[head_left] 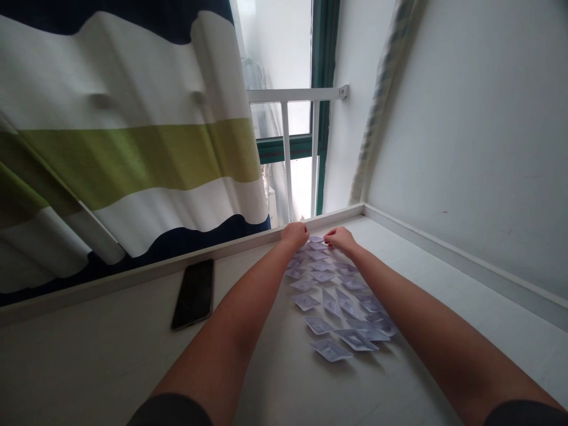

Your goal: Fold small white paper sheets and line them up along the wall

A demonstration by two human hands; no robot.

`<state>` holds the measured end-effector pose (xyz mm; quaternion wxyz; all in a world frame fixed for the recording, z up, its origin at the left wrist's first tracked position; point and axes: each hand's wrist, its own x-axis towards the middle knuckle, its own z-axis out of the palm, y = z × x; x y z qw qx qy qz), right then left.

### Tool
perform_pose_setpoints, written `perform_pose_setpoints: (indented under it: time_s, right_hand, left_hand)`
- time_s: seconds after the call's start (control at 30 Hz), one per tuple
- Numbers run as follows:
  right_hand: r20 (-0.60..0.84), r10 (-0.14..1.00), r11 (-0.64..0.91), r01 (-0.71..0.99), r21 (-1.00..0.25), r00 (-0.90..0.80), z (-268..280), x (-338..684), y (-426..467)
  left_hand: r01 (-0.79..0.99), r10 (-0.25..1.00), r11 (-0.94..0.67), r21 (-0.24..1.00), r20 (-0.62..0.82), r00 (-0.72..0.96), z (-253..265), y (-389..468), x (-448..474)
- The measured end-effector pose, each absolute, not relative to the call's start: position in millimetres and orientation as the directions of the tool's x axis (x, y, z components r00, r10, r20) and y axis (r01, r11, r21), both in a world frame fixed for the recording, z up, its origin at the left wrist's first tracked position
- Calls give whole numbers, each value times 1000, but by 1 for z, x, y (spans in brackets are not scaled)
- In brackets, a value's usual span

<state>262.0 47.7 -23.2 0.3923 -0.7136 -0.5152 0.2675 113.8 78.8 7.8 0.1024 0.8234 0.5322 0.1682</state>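
Observation:
Many folded white paper boats lie in loose rows on the white surface, reaching from near the middle to the far edge. At the far end, a small paper boat (316,239) sits between my two hands. My left hand (295,235) is closed at its left tip, with the fingers curled and partly hidden. Thumb and fingertips of my right hand (341,238) pinch its right tip. The nearest paper boat (331,349) rests flat at the front of the group. My right forearm passes close beside the boats on the right.
A dark phone (193,294) lies left of my left forearm. A raised ledge (133,265) borders the surface at the back. Behind it hang a striped curtain (146,154) and a white railing (297,94) before a window. A white wall (479,130) rises on the right.

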Motion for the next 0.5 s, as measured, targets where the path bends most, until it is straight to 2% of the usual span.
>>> perform_pose_setpoints:
  time_s: [0.23,0.5]
  right_hand:
    - [12,946,-181,558,-810,325,-20,260,45]
    - [42,946,-185,640,-745,321,-19,260,45]
  left_hand:
    - [818,891,-449,361,252,378,18,79,101]
    - [854,888,-431,291,306,344,37,70,59]
